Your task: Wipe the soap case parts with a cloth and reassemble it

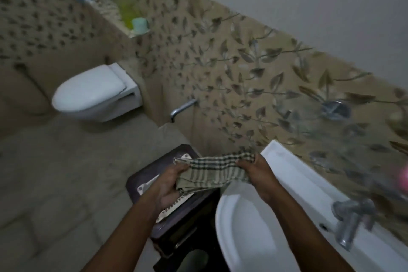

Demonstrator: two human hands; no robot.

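Observation:
A beige cloth (215,170) with dark green checks is stretched between my two hands at the lower middle of the head view. My left hand (169,185) grips its left end, fingers curled round the folds. Its right end is pinched by my right hand (257,173). Both hands hover above a dark stool (176,216) beside the washbasin. A pale, flat piece with holes (174,206) lies on the stool under my left hand, mostly hidden; I cannot tell whether it is a soap case part. The view is blurred.
A white washbasin (249,227) with a chrome tap (348,225) sits at lower right. Something pink (403,175) shows at the right edge. A white wall-hung toilet (92,93) is at left, a wall spout (183,107) between them. A ledge holds green and blue items (132,19).

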